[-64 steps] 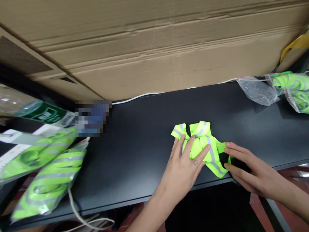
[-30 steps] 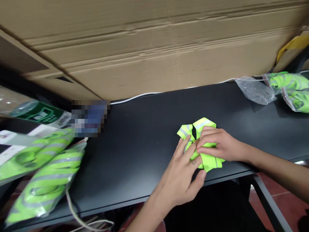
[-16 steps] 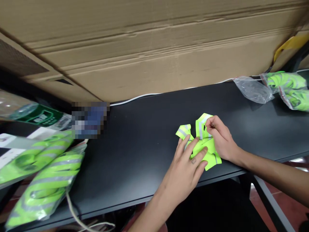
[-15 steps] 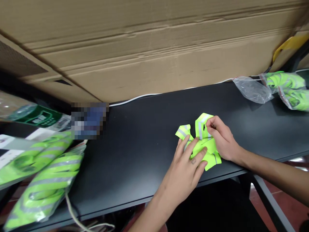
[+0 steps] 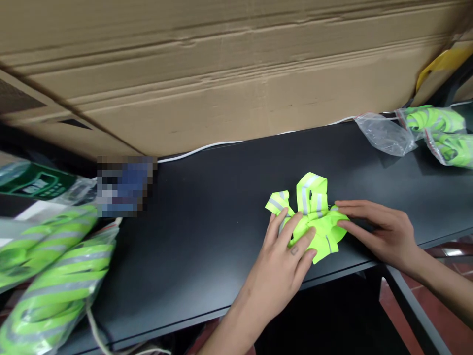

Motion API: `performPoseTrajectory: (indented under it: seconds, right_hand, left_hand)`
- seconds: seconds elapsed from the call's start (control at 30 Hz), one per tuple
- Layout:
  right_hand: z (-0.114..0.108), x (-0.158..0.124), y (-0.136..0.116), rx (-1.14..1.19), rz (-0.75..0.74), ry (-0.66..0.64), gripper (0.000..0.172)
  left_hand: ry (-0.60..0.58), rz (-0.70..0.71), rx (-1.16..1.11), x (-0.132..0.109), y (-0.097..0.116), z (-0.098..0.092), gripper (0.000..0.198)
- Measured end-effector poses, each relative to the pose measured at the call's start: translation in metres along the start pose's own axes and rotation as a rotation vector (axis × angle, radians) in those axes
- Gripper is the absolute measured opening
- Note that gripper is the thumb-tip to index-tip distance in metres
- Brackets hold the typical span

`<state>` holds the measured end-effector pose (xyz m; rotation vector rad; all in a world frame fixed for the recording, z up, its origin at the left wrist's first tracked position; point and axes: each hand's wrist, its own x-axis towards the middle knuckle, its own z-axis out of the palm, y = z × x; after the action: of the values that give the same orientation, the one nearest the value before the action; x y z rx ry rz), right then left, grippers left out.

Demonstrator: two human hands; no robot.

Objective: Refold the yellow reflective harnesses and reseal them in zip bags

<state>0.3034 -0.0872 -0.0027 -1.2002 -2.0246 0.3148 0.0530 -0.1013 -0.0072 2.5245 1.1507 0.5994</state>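
Observation:
A fluorescent yellow-green reflective strap (image 5: 322, 228) with silver stripes lies bunched in loops on the black table. One loop stands up at its back, and a folded end sticks out to the left. My left hand (image 5: 286, 254) rests on the strap's left part with spread fingers, pressing it down; a small mark shows on one finger. At the right edge, my right hand (image 5: 384, 231) has a loop of the strap between thumb and fingertips. The strap beneath my left fingers is hidden.
Clear bags of similar straps lie at the left (image 5: 62, 291) and back right (image 5: 451, 148). A flat clear bag (image 5: 386, 134) is beside the latter. Cardboard (image 5: 221, 98) walls the black table's (image 5: 192, 222) back, with a white cable (image 5: 199, 149) along it. A green-labelled bottle (image 5: 37, 182) lies left.
My right hand has left the upright back loop and moved right and down to the strap's right edge. That back loop now shows fully. My left hand stays in place.

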Motion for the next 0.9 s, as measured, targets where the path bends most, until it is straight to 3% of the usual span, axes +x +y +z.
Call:
performPoseTrajectory:
  seconds: [0.1, 0.17, 0.23, 0.3, 0.43, 0.7, 0.77, 0.9]
  right_hand:
    - [0.014, 0.01, -0.003, 0.038, 0.016, 0.098, 0.011]
    - [0.02, 0.015, -0.005, 0.045, -0.046, 0.099, 0.018]
    - [0.023, 0.016, -0.009, 0.056, -0.131, 0.022, 0.029]
    - [0.021, 0.015, -0.013, 0.028, -0.202, -0.136, 0.04]
    - [0.017, 0.009, -0.019, -0.161, -0.278, -0.395, 0.057]
    - [0.019, -0.02, -0.029, -0.354, -0.447, -0.428, 0.079]
    - [0.017, -0.03, -0.032, -0.369, -0.448, -0.419, 0.075]
    - [0.009, -0.037, -0.031, -0.333, -0.451, -0.376, 0.049]
  left_hand:
    - [-0.002, -0.007, -0.004, 0.0, 0.0, 0.0, 0.032]
    - [-0.002, -0.016, -0.01, -0.001, 0.001, 0.0, 0.032]
    - [0.002, -0.029, -0.023, -0.001, 0.001, 0.0, 0.032]
    - [0.017, -0.05, -0.045, -0.001, 0.002, 0.0, 0.03]
    - [0.037, -0.077, -0.093, -0.002, 0.001, -0.002, 0.028]
    - [-0.072, 0.008, 0.015, -0.023, 0.015, -0.006, 0.055]
    - [-0.034, 0.02, 0.077, -0.033, 0.02, -0.003, 0.056]
    - [0.033, 0.039, 0.199, -0.043, 0.023, 0.002, 0.048]
